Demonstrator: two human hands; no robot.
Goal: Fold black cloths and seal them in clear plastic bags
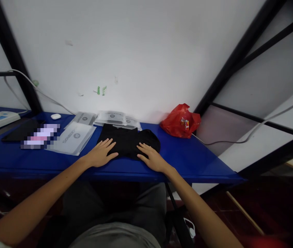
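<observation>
Black cloth (128,141) lies flat on my blue desk (187,158); left hand (101,153) and right hand (151,157), each grip spread (palms down), pin its near edge.

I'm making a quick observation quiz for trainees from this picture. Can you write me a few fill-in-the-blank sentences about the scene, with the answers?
1. Both the left hand and the right hand lie flat on a folded garment whose colour is ____.
2. The table has a top whose colour is ____.
3. The crumpled plastic bag near the wall is ____ in colour.
4. The stack of clear packets lies on the ____ hand's side of the garment.

Missing words: black; blue; red; left
</observation>
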